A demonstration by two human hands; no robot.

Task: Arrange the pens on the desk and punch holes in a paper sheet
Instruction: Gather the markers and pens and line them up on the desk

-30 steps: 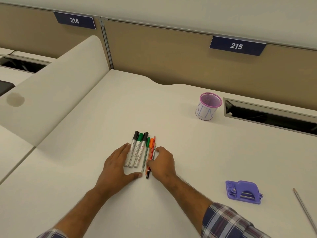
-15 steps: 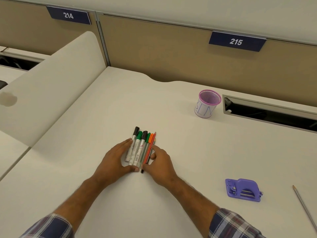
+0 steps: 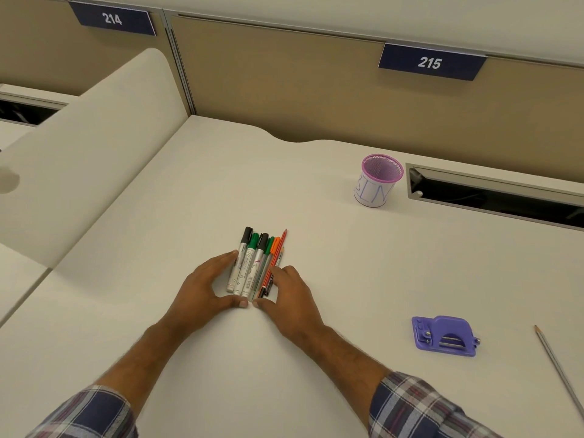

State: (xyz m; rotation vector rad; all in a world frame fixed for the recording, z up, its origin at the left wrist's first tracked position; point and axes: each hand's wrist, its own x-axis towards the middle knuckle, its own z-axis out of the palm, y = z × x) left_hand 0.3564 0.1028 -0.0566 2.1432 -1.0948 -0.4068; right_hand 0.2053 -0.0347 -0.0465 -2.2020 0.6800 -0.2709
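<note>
A tight row of pens (image 3: 251,263) lies mid-desk: three fat markers with black and green caps, thin green and orange pens, and a red pencil on the right. My left hand (image 3: 202,292) rests on the desk with its fingers against the row's left side. My right hand (image 3: 292,300) presses against the right side. Both thumbs meet just below the pens' near ends. Neither hand lifts anything. A purple hole punch (image 3: 444,336) sits on the desk to the right. No paper sheet is in view.
A pink mesh cup (image 3: 377,181) labelled "BIN" stands at the back right, beside a cable slot (image 3: 493,197). A grey pencil (image 3: 559,371) lies near the right edge. A white divider panel (image 3: 79,172) borders the desk (image 3: 347,279) on the left.
Both hands have closed in on the pens from either side, squeezing the row tighter. The thumbs have come together below the pens' ends.
</note>
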